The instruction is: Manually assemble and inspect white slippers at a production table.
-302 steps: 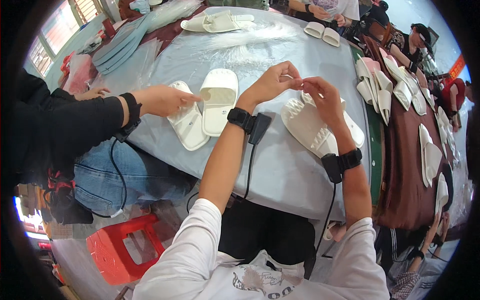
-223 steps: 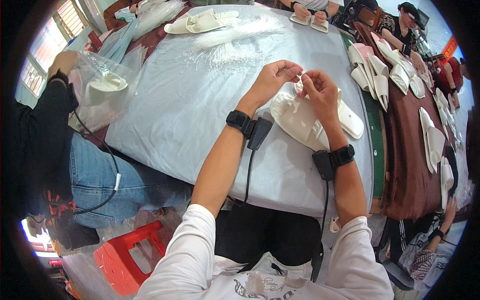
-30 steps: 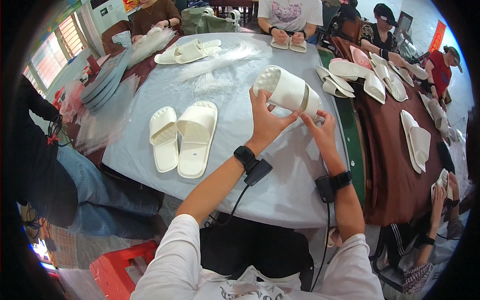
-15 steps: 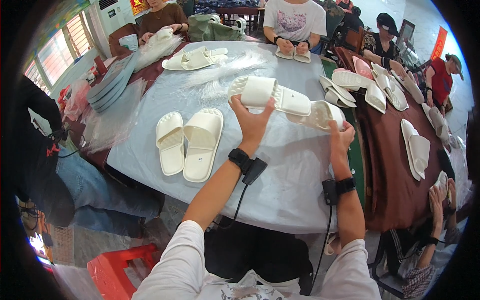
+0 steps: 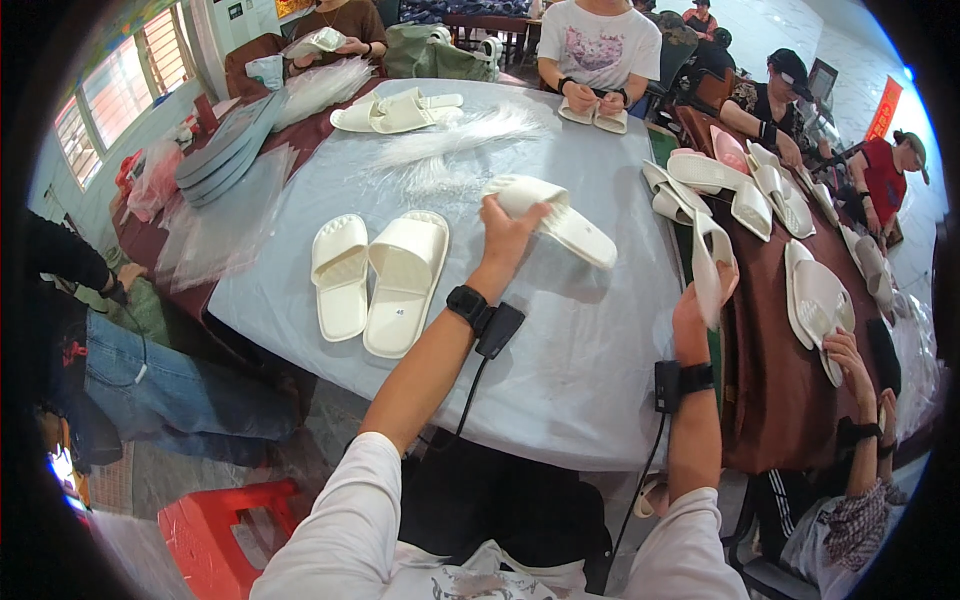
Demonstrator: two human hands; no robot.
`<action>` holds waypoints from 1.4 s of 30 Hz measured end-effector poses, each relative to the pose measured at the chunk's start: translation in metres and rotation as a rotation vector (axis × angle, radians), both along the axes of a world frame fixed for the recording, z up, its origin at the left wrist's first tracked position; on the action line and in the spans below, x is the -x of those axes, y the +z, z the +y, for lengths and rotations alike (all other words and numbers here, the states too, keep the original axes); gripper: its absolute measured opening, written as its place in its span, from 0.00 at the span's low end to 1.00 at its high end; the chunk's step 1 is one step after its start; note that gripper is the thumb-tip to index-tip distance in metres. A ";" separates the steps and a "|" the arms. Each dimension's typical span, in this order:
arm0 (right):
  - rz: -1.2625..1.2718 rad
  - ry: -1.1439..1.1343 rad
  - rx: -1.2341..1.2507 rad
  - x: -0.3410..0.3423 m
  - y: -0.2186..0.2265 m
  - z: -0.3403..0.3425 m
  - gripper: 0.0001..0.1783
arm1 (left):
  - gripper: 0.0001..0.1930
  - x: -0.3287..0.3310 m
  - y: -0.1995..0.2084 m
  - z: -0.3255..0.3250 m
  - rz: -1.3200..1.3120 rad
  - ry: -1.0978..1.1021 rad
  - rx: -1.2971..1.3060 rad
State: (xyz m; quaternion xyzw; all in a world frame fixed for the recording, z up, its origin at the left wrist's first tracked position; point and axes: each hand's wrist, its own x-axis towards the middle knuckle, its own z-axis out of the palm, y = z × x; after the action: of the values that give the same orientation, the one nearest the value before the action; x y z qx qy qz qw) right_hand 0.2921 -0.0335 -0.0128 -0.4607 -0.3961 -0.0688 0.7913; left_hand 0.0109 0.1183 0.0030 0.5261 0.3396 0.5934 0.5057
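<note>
My left hand grips a white slipper by its strap end, held above the table with its toe end slanting down to the right. Over the table's right edge, my right hand is closed on another white slipper, turned nearly on edge so that its strap is hard to make out. To the left of my left forearm, a smaller white slipper and a larger white slipper lie side by side, straps up. Beyond my left hand are loose clear plastic bags.
More white slippers lie at the far left of the covered table. On the brown table at right, several slippers lie, and a co-worker's hand touches one. Grey insole-shaped sheets are stacked left. A red stool stands below.
The two held slippers, end to end before, are now apart. My right hand has moved right and down, turning its slipper on edge. A co-worker's hand has reached onto a slipper at right.
</note>
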 end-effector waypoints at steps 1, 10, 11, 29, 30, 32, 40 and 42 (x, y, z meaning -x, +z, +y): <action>-0.258 -0.125 0.009 0.000 -0.005 -0.004 0.24 | 0.42 -0.002 -0.001 -0.003 0.000 0.002 0.001; -0.254 0.340 0.228 0.053 0.012 -0.016 0.21 | 0.45 -0.010 0.014 -0.059 0.519 -0.517 -0.216; -0.255 0.341 0.231 0.050 0.007 -0.025 0.21 | 0.44 -0.013 0.014 -0.059 0.582 -0.519 -0.307; -1.068 0.316 0.570 0.111 0.064 -0.021 0.16 | 0.20 0.043 -0.028 0.036 0.712 0.451 -0.467; -1.081 0.303 0.552 0.109 0.063 -0.019 0.15 | 0.20 0.042 -0.028 0.036 0.706 0.446 -0.468; -1.094 0.288 0.536 0.107 0.065 -0.019 0.14 | 0.21 0.042 -0.029 0.036 0.734 0.505 -0.411; -0.884 0.170 0.569 0.108 0.077 -0.027 0.21 | 0.20 0.046 -0.035 0.050 0.689 0.489 -0.397; -0.905 0.164 0.593 0.108 0.075 -0.026 0.20 | 0.19 0.045 -0.037 0.052 0.620 0.424 -0.352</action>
State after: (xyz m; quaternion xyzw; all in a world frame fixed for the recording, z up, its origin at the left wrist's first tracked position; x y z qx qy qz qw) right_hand 0.1836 -0.0597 0.0625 -0.5561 -0.7340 -0.0838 0.3808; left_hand -0.0338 0.1701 -0.0336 0.6767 0.4701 0.5468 0.1484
